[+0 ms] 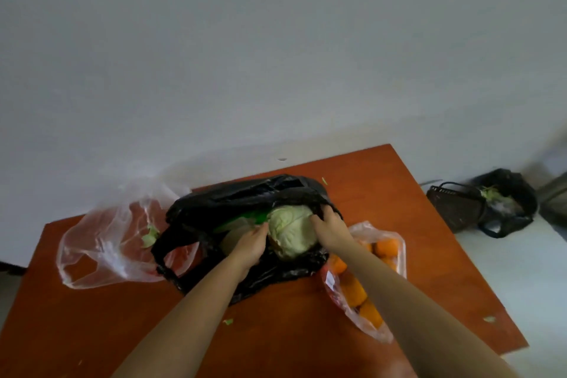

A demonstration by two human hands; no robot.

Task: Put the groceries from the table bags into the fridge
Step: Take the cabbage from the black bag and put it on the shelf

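A pale green cabbage (291, 232) lies in the open mouth of a black plastic bag (233, 202) in the middle of the orange-brown table (399, 193). My left hand (250, 244) grips the cabbage's left side, fingers curled against it. On its right side my right hand (329, 228) holds it, fingers reaching over the top edge. Something green and a beige item show inside the bag behind my left hand, mostly hidden.
An almost empty clear bag (101, 242) with a leaf scrap lies at the left. A clear bag of oranges (371, 282) lies under my right forearm. Off the table at the right stand a dark basket (457, 209) and a black rubbish bag (509, 202).
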